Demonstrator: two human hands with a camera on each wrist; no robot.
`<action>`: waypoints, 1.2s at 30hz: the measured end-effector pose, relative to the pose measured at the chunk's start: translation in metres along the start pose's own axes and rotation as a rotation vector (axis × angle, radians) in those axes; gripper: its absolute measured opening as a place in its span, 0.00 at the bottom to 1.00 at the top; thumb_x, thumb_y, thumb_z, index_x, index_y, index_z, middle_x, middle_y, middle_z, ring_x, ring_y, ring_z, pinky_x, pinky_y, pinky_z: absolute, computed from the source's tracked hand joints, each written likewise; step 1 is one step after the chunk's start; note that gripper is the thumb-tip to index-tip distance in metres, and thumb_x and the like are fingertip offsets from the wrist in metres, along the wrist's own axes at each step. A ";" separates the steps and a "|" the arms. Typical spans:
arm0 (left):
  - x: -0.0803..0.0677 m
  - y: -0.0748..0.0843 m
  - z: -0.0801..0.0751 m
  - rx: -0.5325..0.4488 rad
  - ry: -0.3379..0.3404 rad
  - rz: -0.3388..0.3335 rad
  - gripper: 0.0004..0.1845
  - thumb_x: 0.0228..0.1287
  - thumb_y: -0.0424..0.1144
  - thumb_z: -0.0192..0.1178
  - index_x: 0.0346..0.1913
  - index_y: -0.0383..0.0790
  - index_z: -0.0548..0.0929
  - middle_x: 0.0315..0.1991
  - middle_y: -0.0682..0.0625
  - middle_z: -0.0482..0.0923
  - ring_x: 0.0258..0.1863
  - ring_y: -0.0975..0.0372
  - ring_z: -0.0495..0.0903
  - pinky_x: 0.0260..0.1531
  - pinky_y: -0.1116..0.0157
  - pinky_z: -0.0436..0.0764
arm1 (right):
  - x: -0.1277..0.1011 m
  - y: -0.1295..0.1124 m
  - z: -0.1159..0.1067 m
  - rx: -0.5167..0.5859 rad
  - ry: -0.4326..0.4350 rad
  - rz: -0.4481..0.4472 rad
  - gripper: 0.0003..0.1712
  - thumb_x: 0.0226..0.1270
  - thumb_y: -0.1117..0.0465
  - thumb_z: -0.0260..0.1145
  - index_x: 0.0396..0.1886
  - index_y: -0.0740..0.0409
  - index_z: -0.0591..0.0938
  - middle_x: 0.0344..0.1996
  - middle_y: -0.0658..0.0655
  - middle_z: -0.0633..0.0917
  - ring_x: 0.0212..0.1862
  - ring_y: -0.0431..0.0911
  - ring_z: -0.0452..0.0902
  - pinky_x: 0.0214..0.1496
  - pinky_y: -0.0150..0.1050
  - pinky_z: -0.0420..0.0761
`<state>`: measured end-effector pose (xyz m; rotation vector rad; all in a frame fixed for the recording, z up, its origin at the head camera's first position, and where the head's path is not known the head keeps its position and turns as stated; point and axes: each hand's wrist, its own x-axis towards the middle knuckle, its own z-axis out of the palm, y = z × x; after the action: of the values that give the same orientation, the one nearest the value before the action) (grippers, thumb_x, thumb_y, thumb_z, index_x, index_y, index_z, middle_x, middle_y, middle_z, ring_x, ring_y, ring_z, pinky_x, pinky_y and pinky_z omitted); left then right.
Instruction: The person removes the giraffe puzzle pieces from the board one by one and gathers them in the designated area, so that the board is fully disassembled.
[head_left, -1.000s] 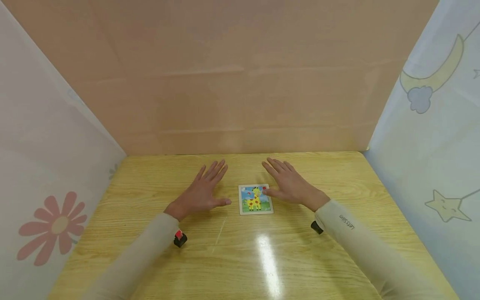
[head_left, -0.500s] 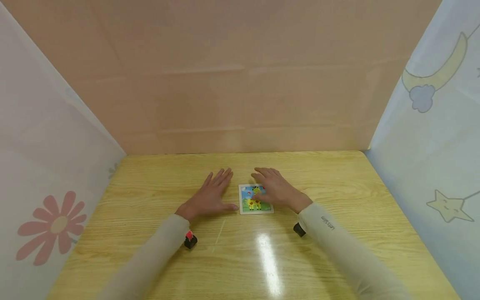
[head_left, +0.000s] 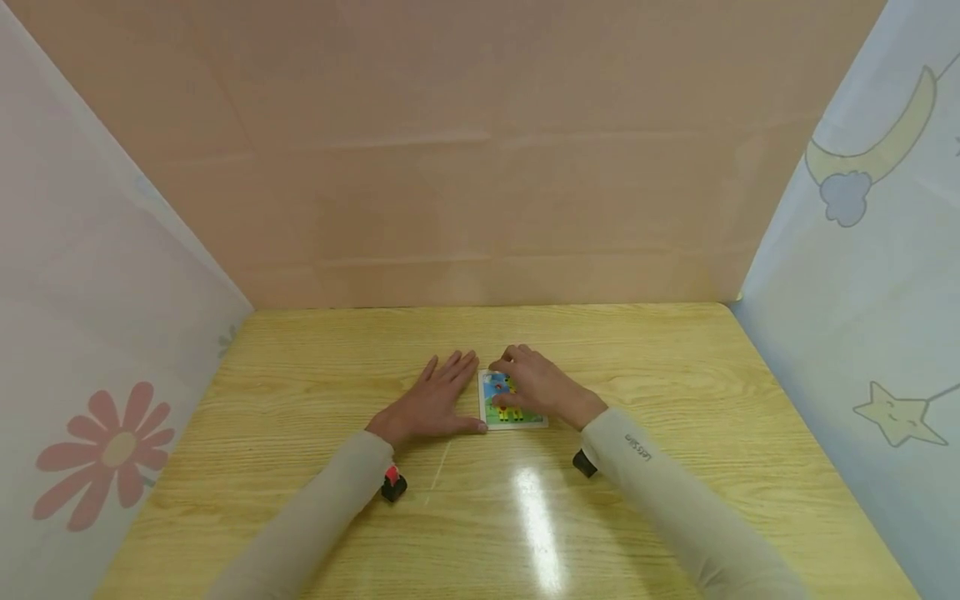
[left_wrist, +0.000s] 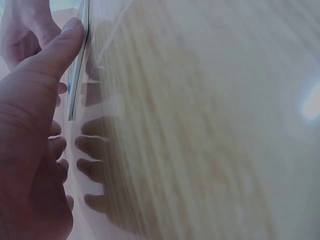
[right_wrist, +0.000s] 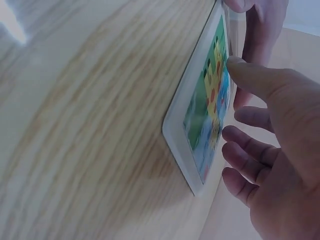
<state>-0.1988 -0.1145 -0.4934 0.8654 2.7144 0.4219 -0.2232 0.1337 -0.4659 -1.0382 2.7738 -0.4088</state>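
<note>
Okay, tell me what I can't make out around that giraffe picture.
Head view: part of the giraffe picture, covered by the right hand.
Head view: lettering on the right sleeve, too small to read surely.
Left wrist view: the picture's face, seen nearly edge-on past the left hand.
All views: the picture's underside, facing the table.

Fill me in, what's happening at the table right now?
A person is working bare-handed at a giraffe picture board, which lies flat on the wooden table. The left hand is spread at the board's left edge. The right hand reaches over it, fingers bent. The board is not lifted.
</note>
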 end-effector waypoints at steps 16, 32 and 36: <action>0.000 0.007 -0.003 -0.004 -0.004 0.034 0.59 0.71 0.73 0.58 0.88 0.40 0.47 0.90 0.45 0.41 0.90 0.47 0.39 0.86 0.35 0.41 | 0.007 -0.003 0.006 0.033 -0.002 -0.011 0.28 0.73 0.46 0.73 0.67 0.53 0.85 0.58 0.55 0.81 0.52 0.47 0.78 0.58 0.46 0.82; 0.002 0.004 -0.004 0.021 -0.022 0.017 0.59 0.69 0.76 0.56 0.89 0.49 0.42 0.90 0.50 0.36 0.90 0.51 0.35 0.87 0.38 0.39 | 0.009 -0.011 -0.003 -0.024 -0.013 -0.020 0.25 0.73 0.47 0.74 0.64 0.51 0.86 0.58 0.57 0.82 0.53 0.50 0.80 0.63 0.53 0.80; 0.002 0.003 -0.003 0.009 -0.036 0.005 0.60 0.69 0.77 0.56 0.89 0.50 0.42 0.90 0.51 0.36 0.90 0.51 0.34 0.87 0.38 0.37 | 0.008 -0.012 -0.003 -0.022 -0.021 -0.010 0.26 0.72 0.46 0.74 0.65 0.51 0.86 0.59 0.57 0.82 0.55 0.51 0.80 0.63 0.53 0.79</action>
<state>-0.1996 -0.1116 -0.4893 0.8738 2.6834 0.3916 -0.2221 0.1200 -0.4596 -1.0556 2.7614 -0.3670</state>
